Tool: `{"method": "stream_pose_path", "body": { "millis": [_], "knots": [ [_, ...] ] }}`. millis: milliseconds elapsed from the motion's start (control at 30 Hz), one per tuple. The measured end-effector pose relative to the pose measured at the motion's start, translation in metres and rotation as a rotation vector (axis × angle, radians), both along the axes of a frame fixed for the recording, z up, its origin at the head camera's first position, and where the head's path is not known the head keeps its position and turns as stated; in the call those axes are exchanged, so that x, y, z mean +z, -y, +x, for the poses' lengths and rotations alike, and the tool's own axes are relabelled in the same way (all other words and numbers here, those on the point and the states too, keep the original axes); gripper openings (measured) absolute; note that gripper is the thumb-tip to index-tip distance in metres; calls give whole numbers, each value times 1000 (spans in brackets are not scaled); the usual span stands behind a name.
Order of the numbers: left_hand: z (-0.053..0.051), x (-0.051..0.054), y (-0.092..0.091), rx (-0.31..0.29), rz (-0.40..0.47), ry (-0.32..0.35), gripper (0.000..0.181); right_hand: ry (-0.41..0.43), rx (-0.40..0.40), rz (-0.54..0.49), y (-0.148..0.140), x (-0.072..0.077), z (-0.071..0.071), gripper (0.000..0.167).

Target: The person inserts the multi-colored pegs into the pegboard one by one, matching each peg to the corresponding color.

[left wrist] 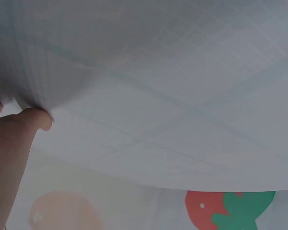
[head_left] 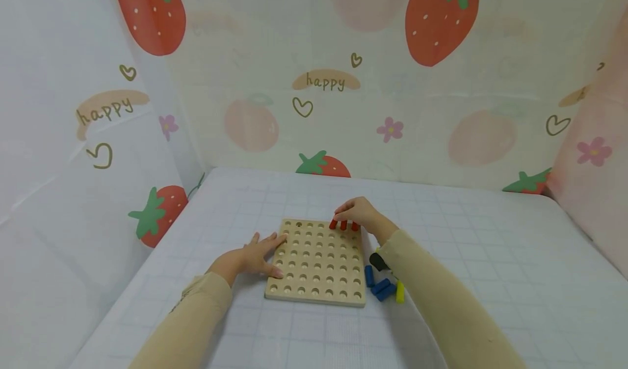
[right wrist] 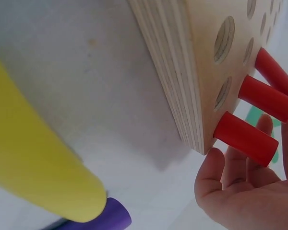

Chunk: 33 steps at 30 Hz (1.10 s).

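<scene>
A square wooden pegboard (head_left: 314,260) with rows of round holes lies on the table. My left hand (head_left: 257,256) rests at its left side, fingers spread, fingertips and thumb on the edge; the left wrist view catches only the thumb (left wrist: 36,120) and a bit of finger. At the far right corner, two red pegs (right wrist: 245,139) stand in holes of the back row. Beside them my right hand (head_left: 362,212) pinches a third red peg (head_left: 333,224), tilted, its lower end at the board. The right wrist view cuts off the pinching fingertips.
Several blue pegs (head_left: 369,276) and a yellow peg (head_left: 400,292) lie right of the board, near a dark peg (head_left: 378,261) partly under the right forearm. In the right wrist view a yellow peg (right wrist: 43,158) and a purple peg (right wrist: 113,215) appear close up. Strawberry-print cloth hangs behind.
</scene>
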<state>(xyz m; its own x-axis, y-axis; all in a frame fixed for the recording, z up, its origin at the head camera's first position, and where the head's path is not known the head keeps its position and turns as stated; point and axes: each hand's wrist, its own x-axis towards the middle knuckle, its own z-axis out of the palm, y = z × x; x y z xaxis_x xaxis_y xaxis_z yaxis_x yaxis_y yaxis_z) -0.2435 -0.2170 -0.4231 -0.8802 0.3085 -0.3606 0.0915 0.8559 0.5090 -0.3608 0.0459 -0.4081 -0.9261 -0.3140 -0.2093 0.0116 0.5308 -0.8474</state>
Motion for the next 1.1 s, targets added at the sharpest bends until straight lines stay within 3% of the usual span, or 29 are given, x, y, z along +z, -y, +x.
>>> {"method": "stream_pose_path", "body": {
  "millis": [500,800,1100],
  "knots": [
    [-3,-3,-1,-4,9,2,94,-7,24,10,-2,-5,3,31],
    [-3,-2,0,-1,13,-4,95,9,18,17,-33,17,3,40],
    [-1,-1,-1,-5,13,-5,97,13,-25,34,-75,29,7,44]
  ]
}}
